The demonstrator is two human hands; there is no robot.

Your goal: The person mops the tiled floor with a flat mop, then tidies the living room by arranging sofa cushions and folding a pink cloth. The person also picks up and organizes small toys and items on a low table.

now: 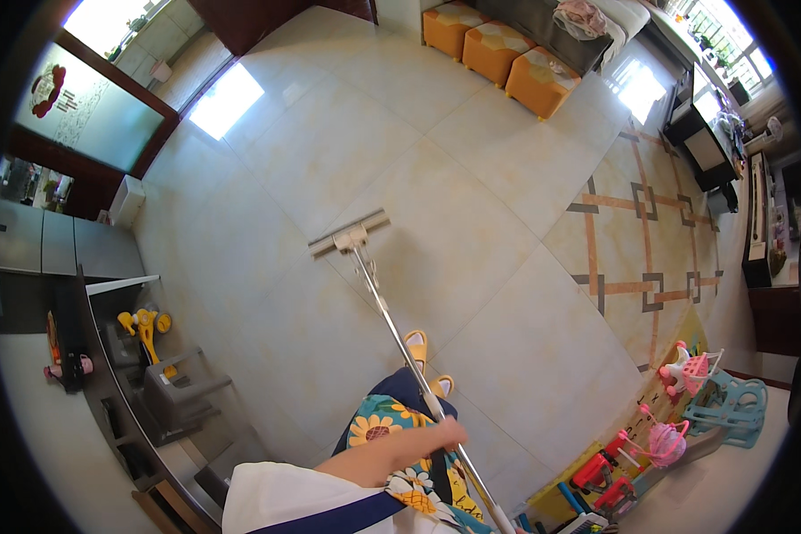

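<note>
My left hand (pixel 450 432) is closed around the metal pole of a sponge mop (pixel 400 340), over my sunflower-patterned apron (pixel 377 430). The pole slants from the bottom edge up and left to a wide, flat mop head (pixel 350 233) above pale floor tiles (pixel 427 193); whether it touches them I cannot tell. Only a sliver of my right hand (pixel 520 530) shows beside the pole's lower end at the bottom edge, so its grip is mostly hidden. My feet, in yellow slippers (pixel 416 347), stand just right of the pole.
Several orange stools (pixel 537 80) line the sofa at the top. Grey chairs (pixel 180 394) and a yellow toy (pixel 148 334) are at left under a dark table (pixel 100 374). Pink toys (pixel 694 374), a blue plastic rack (pixel 727 407) and red toys (pixel 597 474) stand lower right.
</note>
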